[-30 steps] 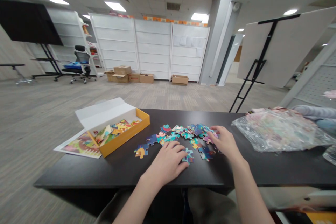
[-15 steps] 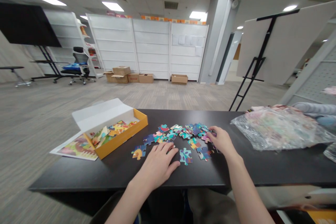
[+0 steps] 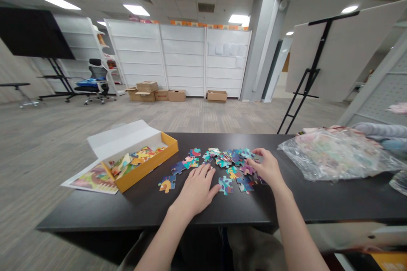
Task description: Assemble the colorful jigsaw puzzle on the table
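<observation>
My left hand (image 3: pixel 199 187) lies flat over the dark tabletop with its fingers stretched out, covering part of the pile. Just right of its thumb is a teal patterned puzzle piece (image 3: pixel 225 185). My right hand (image 3: pixel 267 169) hovers at the pile's right side, thumb and forefinger apart, close to a purple puzzle piece (image 3: pixel 247 169). Several overlapping blue and teal puzzle pieces (image 3: pixel 237 156) are heaped between the hands and beyond them. Left of my left hand rests a dark blue piece with an orange shape (image 3: pixel 167 184). What lies under my right palm is hidden.
An open yellow box (image 3: pixel 149 167) holding more colourful pieces stands on the left of the black table (image 3: pixel 133 211), partly over a printed picture sheet (image 3: pixel 93 179). Clear plastic bags (image 3: pixel 337 154) with soft contents lie on the right. An easel stand (image 3: pixel 310 80) rises behind the table.
My left hand has slid slightly forward and right, and the teal piece by its thumb has shifted a little. My right thumb and forefinger have spread wider apart near the purple piece.
</observation>
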Available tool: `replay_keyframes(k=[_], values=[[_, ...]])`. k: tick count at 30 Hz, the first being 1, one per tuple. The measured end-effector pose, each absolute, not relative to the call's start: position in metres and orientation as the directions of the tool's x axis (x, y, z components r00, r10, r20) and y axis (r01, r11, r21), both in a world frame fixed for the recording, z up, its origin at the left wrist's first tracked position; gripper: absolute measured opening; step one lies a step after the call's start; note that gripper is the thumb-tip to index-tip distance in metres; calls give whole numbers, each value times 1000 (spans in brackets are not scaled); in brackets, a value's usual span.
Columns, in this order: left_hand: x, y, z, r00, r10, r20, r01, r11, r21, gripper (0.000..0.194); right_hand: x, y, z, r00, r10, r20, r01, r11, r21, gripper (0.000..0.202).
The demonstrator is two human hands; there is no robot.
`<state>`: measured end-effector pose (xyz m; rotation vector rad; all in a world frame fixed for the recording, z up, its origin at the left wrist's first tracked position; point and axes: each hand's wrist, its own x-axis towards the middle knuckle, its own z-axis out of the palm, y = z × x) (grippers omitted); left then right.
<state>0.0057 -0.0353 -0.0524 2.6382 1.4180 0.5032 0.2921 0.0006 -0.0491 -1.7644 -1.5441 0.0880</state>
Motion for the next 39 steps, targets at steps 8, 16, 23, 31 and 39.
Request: replay_keyframes(k=[8,16,23,31,39], values=[[3,-32,-40,458,821,342,592,-568,572,50,227,-40,-28,-318,920,229,651,387,-653,16],[-10,-40,-35,598,763,246,630,-637,444,34,219,-39,-29,-309,930,198,688,362,-629,16],[-19,-41,-34,564,787,248,724,-616,308,26,293,-32,-42,85,946,313,868,84,-490,20],[-4,-45,-32,562,776,287,734,-628,260,14,292,-30,-51,-33,954,296,870,173,-461,22],[16,-51,-34,626,714,313,660,-699,275,30,304,-38,-46,34,976,215,907,60,-416,25]])
